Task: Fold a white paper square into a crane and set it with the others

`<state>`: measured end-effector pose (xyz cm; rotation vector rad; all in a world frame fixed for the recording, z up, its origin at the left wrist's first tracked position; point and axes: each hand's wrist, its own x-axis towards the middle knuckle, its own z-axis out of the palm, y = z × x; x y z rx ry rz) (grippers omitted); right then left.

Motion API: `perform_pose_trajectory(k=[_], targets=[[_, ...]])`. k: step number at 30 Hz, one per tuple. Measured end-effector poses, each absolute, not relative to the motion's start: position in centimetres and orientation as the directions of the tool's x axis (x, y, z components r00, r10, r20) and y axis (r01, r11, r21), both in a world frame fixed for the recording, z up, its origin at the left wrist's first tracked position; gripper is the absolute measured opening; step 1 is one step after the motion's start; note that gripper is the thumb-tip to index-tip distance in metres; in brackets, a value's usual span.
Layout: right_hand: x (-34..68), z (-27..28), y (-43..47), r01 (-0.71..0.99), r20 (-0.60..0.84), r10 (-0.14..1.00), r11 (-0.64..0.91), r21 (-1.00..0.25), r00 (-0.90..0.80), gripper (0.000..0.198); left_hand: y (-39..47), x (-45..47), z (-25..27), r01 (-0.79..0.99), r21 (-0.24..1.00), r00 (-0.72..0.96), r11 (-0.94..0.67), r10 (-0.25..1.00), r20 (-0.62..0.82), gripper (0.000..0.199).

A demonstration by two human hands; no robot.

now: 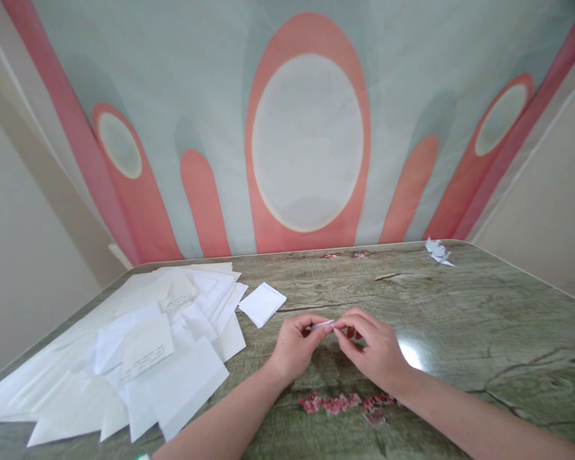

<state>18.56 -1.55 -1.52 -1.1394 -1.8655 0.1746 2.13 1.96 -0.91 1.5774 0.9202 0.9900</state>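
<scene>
A small folded piece of white paper (322,324) is pinched between my two hands, seen nearly edge-on above the table. My left hand (297,345) grips its left part between thumb and fingers. At its right end, the thumb and fingertips of my right hand (371,348) close on the paper. Most of the folded piece is covered by the fingers, so its full shape cannot be made out. Just beyond my left hand lies a small stack of square white paper (262,304).
A spread pile of white sheets (186,383), some with print, covers the table's left side. Small folded white paper shapes (439,252) sit at the far right edge. The wood-patterned table (460,306) carries pink flower prints. A patterned wall covering (311,236) rises behind it.
</scene>
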Motion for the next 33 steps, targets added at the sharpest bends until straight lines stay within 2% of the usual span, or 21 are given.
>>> perform_pose_trajectory(k=[8,16,20,25,33], targets=[[18.4,-1.4,-1.6,0.611,0.609,0.781,0.552,-0.567,-0.14,0.007,2.1,2.0,-1.4,0.108,0.966,0.386,-0.235,0.906,0.177,0.02],[18.5,-1.5,-1.5,0.623,0.596,0.792,0.534,-0.572,-0.131,0.004,1.9,2.1,-1.0,0.067,0.979,0.389,-0.193,0.909,0.153,0.019],[18.4,-1.3,-1.7,0.602,0.553,0.826,0.497,-0.625,-0.108,0.002,2.0,2.1,-1.1,0.043,0.984,0.366,-0.171,0.919,0.144,0.019],[18.2,-0.8,-1.8,0.527,0.455,0.883,0.441,-0.727,-0.112,0.007,2.2,2.0,-1.1,0.05,0.978,0.384,-0.204,0.908,0.17,0.02],[18.2,-0.5,-1.8,0.434,0.421,0.899,0.428,-0.793,-0.119,0.016,2.2,2.0,-1.0,0.066,0.965,0.377,-0.252,0.902,0.21,0.019]])
